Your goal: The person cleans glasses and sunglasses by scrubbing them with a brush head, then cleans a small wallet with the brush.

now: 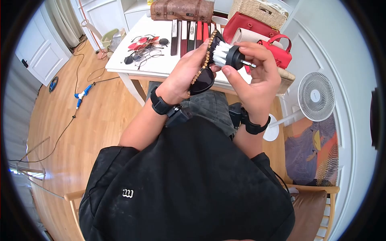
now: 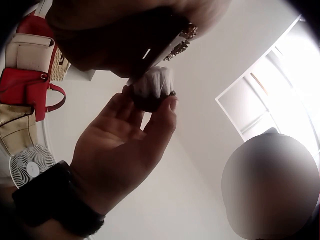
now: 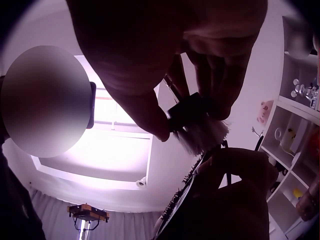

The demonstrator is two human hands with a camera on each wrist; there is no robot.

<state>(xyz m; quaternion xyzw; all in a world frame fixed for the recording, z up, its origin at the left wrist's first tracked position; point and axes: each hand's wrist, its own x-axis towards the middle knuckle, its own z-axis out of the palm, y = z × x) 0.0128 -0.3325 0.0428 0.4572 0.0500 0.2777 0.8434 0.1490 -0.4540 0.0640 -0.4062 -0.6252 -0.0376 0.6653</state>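
In the head view my left hand grips a pair of dark sunglasses whose brow edge is studded with gold ornaments. My right hand pinches a round black brush by its base between thumb and fingers, with its metal shank pointing back toward the palm. The brush's white bristles meet the far lens area of the sunglasses. From the left wrist view, the bristles touch the edge of the frame. The right wrist view shows the studded frame edge just below the brush.
On the white table lie several eyeglasses at the left and a row of slim cases. A brown trunk, a woven basket and red handbags stand behind. A white fan stands at right.
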